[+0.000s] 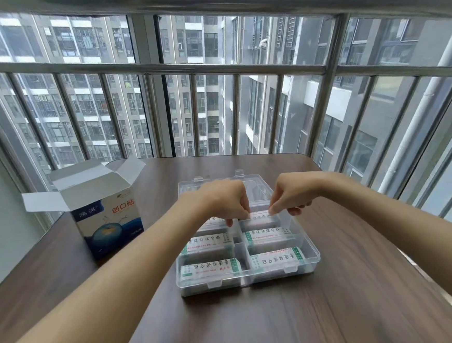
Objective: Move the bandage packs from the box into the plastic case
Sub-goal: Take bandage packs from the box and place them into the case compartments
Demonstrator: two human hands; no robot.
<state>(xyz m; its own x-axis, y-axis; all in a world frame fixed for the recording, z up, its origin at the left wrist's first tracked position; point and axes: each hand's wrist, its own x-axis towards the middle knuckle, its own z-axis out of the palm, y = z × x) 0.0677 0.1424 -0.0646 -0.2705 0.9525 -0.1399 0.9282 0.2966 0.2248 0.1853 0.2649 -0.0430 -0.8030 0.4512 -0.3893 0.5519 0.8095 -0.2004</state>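
Note:
A clear plastic case (311, 256) lies open on the brown table, its lid (258, 185) tipped back behind my hands. Several white and green bandage packs fill its compartments, among them one at front left (210, 270) and one at front right (276, 258). My left hand (221, 200) and my right hand (291, 193) together pinch a bandage pack (259, 215) over the far right compartment, one at each end. The blue and white bandage box (107, 224) stands to the left with its flaps open.
The table (258, 320) runs up to a metal window railing (157, 68) at the back. Its right edge lies near a window. Bare wood lies in front of the case and to its right.

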